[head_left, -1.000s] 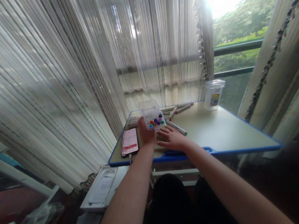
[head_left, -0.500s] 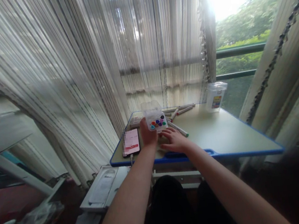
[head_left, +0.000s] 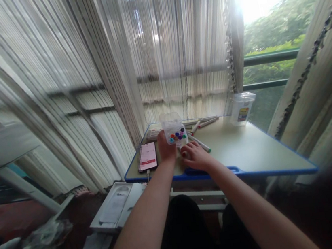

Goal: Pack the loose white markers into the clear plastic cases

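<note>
My left hand (head_left: 165,149) grips a clear plastic marker box (head_left: 174,129), tilted so the coloured caps of several markers face me. My right hand (head_left: 195,155) rests on the desk (head_left: 249,150) just right of the box, fingers curled around a marker with a red cap near its fingertips. A green-tipped marker (head_left: 200,143) lies on the desk beside that hand. More loose markers (head_left: 202,122) lie behind the box.
A phone (head_left: 148,156) with a lit screen lies on the desk's left side. A clear plastic container (head_left: 241,108) stands at the back right. Curtains hang behind the desk. A white tray (head_left: 115,206) sits on the floor to the left.
My right hand's fingers have gone from lying flat on the desk to curling around a marker. The view has shifted slightly; the box stays in my left hand.
</note>
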### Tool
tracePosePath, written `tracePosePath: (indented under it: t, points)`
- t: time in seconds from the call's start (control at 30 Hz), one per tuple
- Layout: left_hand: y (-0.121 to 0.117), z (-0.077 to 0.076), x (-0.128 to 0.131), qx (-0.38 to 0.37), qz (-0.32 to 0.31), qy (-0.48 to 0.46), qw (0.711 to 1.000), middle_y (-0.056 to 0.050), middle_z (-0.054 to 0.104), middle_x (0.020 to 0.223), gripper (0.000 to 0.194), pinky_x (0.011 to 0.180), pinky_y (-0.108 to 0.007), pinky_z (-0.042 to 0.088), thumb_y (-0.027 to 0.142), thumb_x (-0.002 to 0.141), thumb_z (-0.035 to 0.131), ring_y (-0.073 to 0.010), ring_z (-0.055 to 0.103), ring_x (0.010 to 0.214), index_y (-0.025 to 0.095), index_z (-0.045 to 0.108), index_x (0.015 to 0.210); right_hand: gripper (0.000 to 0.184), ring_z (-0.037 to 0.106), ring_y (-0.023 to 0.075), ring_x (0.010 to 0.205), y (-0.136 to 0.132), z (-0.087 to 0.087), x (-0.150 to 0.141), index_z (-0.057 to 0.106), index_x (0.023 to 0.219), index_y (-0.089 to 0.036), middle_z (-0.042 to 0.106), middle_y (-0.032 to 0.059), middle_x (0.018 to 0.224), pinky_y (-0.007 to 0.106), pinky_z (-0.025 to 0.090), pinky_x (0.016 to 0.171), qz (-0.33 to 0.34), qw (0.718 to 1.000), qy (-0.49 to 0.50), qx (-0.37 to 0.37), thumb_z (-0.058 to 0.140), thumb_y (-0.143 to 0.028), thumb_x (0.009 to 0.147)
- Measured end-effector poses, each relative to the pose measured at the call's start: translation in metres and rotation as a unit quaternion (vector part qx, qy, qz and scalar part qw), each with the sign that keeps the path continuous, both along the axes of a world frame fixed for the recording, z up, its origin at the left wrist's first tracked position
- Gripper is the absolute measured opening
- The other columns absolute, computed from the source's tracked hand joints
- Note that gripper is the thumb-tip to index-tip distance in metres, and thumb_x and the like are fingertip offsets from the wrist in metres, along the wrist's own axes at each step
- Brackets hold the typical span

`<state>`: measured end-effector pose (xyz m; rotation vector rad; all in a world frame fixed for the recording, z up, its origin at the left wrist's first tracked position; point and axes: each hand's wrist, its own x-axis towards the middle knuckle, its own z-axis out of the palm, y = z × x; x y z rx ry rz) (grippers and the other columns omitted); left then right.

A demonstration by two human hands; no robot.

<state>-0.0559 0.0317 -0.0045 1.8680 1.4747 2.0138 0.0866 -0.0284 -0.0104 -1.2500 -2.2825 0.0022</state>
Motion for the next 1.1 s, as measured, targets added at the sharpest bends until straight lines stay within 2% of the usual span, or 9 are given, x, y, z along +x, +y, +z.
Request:
tracePosePath:
  t: [0.13, 0.23, 0.43, 0.73, 0.87, 1.0, 1.1]
  points:
    - [0.003, 0.000, -0.002, -0.010, 0.008, 0.000, 1.000, -0.011, 0.059, 0.099, 0.022, 0.089, -0.044, 0.044, 0.018, 0.073, 0.058, -0.0267, 0.057, 0.098, 0.019, 0.051, 0.094, 0.039, 0.045, 0.0261, 0.104, -0.002, 0.000, 0.001, 0.061, 0.115, -0.020, 0.059, 0.0073, 0.103, 0.041, 0.037, 0.097, 0.018, 1.000, -0.003, 0.014, 0.061, -0.037, 0.079]
    - [0.005, -0.001, -0.003, -0.001, 0.029, -0.009, 1.000, -0.010, 0.060, 0.097, 0.019, 0.088, -0.044, 0.044, 0.021, 0.075, 0.055, -0.0263, 0.057, 0.098, 0.020, 0.052, 0.094, 0.035, 0.044, 0.0271, 0.108, -0.001, -0.002, -0.001, 0.064, 0.110, -0.022, 0.061, 0.0071, 0.104, 0.041, 0.036, 0.097, 0.024, 0.999, -0.020, 0.005, 0.059, -0.039, 0.081]
    - [0.009, -0.003, -0.004, 0.027, 0.046, -0.010, 0.999, -0.008, 0.061, 0.094, 0.020, 0.087, -0.044, 0.045, 0.019, 0.072, 0.057, -0.0264, 0.059, 0.098, 0.023, 0.052, 0.091, 0.023, 0.048, 0.0271, 0.104, -0.002, 0.000, -0.006, 0.064, 0.098, -0.019, 0.062, 0.0084, 0.096, 0.040, 0.037, 0.093, -0.059, 0.998, -0.033, -0.002, 0.053, -0.036, 0.086]
    - [0.011, -0.005, -0.008, 0.030, 0.049, -0.020, 0.998, -0.011, 0.061, 0.099, 0.029, 0.087, -0.048, 0.046, 0.013, 0.068, 0.059, -0.0280, 0.058, 0.100, 0.021, 0.053, 0.095, 0.020, 0.050, 0.0290, 0.105, 0.003, -0.001, -0.006, 0.064, 0.098, -0.021, 0.069, 0.0073, 0.099, 0.039, 0.037, 0.089, -0.138, 0.990, -0.013, -0.005, 0.056, -0.026, 0.080]
    - [0.011, -0.005, -0.008, 0.026, 0.058, -0.023, 0.998, -0.011, 0.061, 0.097, 0.028, 0.086, -0.049, 0.046, 0.013, 0.067, 0.059, -0.0291, 0.058, 0.098, 0.021, 0.053, 0.093, 0.018, 0.052, 0.0296, 0.100, 0.004, -0.001, -0.005, 0.068, 0.087, -0.018, 0.070, 0.0109, 0.092, 0.040, 0.038, 0.090, -0.159, 0.987, -0.016, 0.005, 0.052, -0.026, 0.082]
    - [0.010, -0.005, -0.008, 0.021, 0.064, -0.027, 0.997, -0.011, 0.061, 0.098, 0.029, 0.087, -0.051, 0.045, 0.010, 0.067, 0.059, -0.0304, 0.058, 0.100, 0.021, 0.053, 0.093, 0.022, 0.052, 0.0299, 0.101, 0.003, -0.001, -0.005, 0.069, 0.093, -0.017, 0.070, 0.0125, 0.095, 0.040, 0.038, 0.089, -0.165, 0.986, -0.019, 0.013, 0.053, -0.025, 0.082]
    - [0.010, -0.004, -0.009, 0.025, 0.057, -0.045, 0.997, -0.009, 0.061, 0.096, 0.031, 0.088, -0.049, 0.045, 0.009, 0.065, 0.061, -0.0293, 0.058, 0.101, 0.023, 0.053, 0.092, 0.022, 0.054, 0.0288, 0.098, 0.004, -0.002, -0.005, 0.071, 0.089, -0.018, 0.071, 0.0118, 0.092, 0.039, 0.039, 0.086, -0.159, 0.987, -0.031, 0.025, 0.051, -0.025, 0.084]
